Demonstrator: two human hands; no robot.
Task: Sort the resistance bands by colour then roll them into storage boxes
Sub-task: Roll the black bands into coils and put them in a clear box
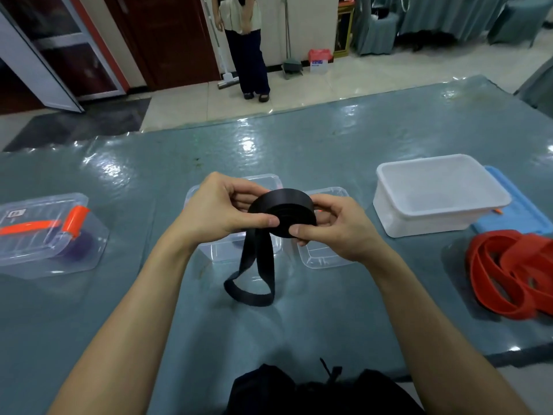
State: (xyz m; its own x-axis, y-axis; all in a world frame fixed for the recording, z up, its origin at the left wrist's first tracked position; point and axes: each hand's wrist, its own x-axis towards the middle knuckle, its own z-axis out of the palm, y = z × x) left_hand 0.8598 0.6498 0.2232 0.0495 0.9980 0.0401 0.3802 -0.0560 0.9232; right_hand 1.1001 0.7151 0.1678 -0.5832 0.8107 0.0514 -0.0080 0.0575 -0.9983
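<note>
The table [335, 313] is wide, covered in a dull teal cloth under a clear plastic sheet that wrinkles and throws back the ceiling lights. Beyond its far edge is a pale tiled floor [353, 82], a dark red door [176, 40], a person standing [247, 55] and chairs draped in the same teal fabric [380, 28].

Above the middle of the table, both hands hold a black band [282, 215], mostly wound into a thick flat coil. The coil is tipped so that its spiral face looks toward the person holding it. The left hand [218, 211] grips the coil's left side, thumb pressed on the face and fingers curled behind. The right hand [338, 229] pinches its right side between thumb and fingers. The unrolled tail drops straight down as two flat, matte strips and ends in a loop lying on the table.

Under the hands stand a clear plastic box [270, 181] and a clear shallow tray [323, 260] just beside it. Far left, a clear lidded box [39, 250] with an orange handle holds a purple roll [79, 245]. To the right is an open, frosted white tub [443, 202] touching a blue lid [514, 217], and near them a loose heap of smooth red bands [514, 274].
</note>
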